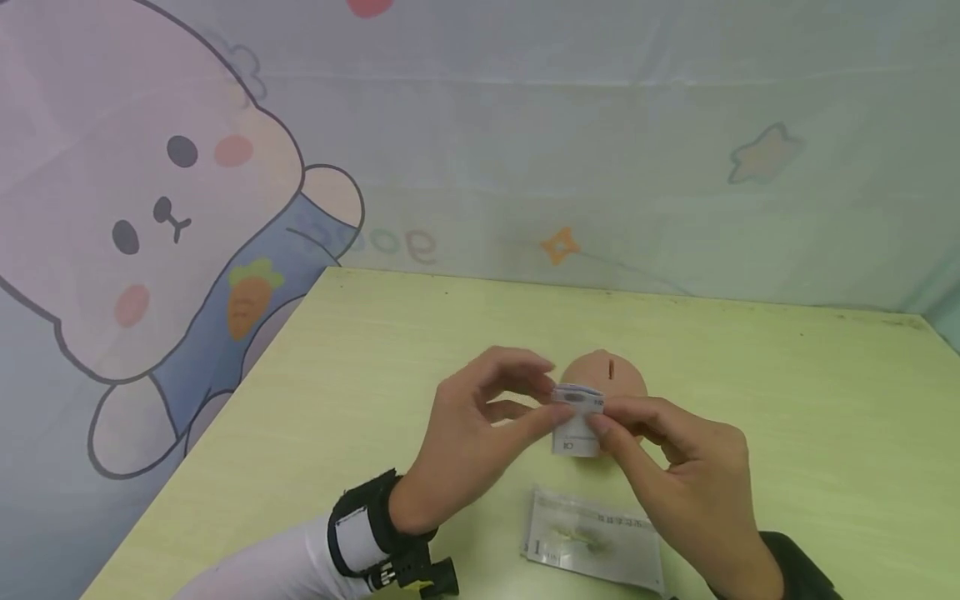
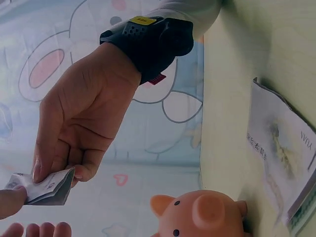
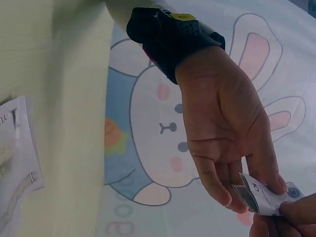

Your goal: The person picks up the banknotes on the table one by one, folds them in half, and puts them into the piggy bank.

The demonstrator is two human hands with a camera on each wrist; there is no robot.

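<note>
The work in hand looks like the folding of a banknote (image 1: 576, 417) held up in the air, just in front of a pink piggy bank (image 1: 609, 377) whose slot shows on top; by my judgement the fold is made but the note has not yet gone to the slot. The left hand (image 1: 480, 433) pinches the note's folded top edge between thumb and forefinger, its other fingers curved loosely above and holding nothing. The right hand (image 1: 675, 475) pinches the same note from the other side, thumb and forefinger closed on its right edge, the rest of its fingers curled in under the palm. Both sets of fingertips touch the paper and nearly meet across it. The left wrist view shows the note (image 2: 47, 190) as a thick wad of several layers under the opposite hand's thumb, with the piggy bank (image 2: 200, 215) below it on the table (image 1: 787, 400). The next move would likely call for pressing the crease narrow enough for the slot, then lifting the note past the fingers to the bank just behind them. A second banknote (image 1: 592, 537) lies flat on the table below the fingers, near the right wrist, touched by neither hand.
</note>
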